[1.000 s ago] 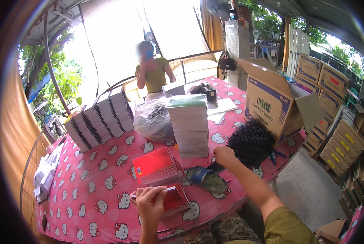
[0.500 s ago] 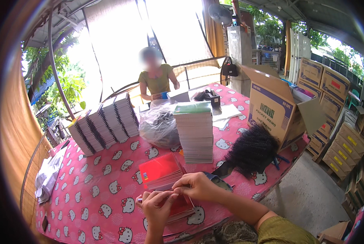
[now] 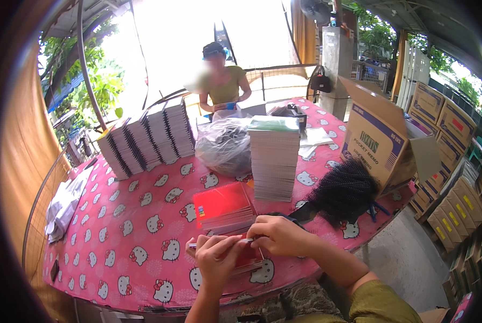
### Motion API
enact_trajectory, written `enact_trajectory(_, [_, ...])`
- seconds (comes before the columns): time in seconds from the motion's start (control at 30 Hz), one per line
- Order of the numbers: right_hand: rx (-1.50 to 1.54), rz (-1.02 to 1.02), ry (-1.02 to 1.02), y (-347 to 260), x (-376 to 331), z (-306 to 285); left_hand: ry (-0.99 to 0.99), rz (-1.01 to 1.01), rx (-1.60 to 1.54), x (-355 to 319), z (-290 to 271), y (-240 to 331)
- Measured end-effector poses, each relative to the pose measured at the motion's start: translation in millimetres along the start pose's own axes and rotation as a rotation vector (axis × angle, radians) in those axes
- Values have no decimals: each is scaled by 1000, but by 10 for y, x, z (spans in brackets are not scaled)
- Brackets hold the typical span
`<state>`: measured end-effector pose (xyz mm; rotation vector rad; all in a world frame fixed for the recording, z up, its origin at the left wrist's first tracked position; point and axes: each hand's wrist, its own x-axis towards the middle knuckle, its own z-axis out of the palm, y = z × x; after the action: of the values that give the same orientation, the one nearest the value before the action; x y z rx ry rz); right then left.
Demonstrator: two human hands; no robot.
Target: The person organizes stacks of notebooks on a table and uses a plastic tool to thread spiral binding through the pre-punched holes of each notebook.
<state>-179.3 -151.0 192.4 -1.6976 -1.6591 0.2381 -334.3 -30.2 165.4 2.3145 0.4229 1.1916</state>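
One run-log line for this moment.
left hand: holds notepad | right hand: at notepad's edge | red-covered stack: just beyond hands | black spiral coils: farther right

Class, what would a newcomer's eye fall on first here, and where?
Probably the pink patterned tablecloth filling the middle. On it, bright red booklets lie beyond the left hand and right hand, with a tall stack farther back. To the right, an open cardboard box stands behind black coils.
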Motion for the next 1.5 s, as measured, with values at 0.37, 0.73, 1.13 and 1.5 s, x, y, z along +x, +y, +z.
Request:
enact_trajectory(0.37, [30, 54, 136, -15, -59, 137, -22, 36, 121, -12, -92, 7])
enact_trajectory(0.73, [-19, 54, 229, -96, -80, 160, -62, -21, 40, -40, -54, -68])
enact_trajectory(1.13, [-64, 95, 196, -167, -19, 157, -41, -89, 37, -55, -46, -7])
enact_trajectory(1.5, [-84, -49, 373, -185, -34, 341, 19, -82, 65, -131, -8, -3])
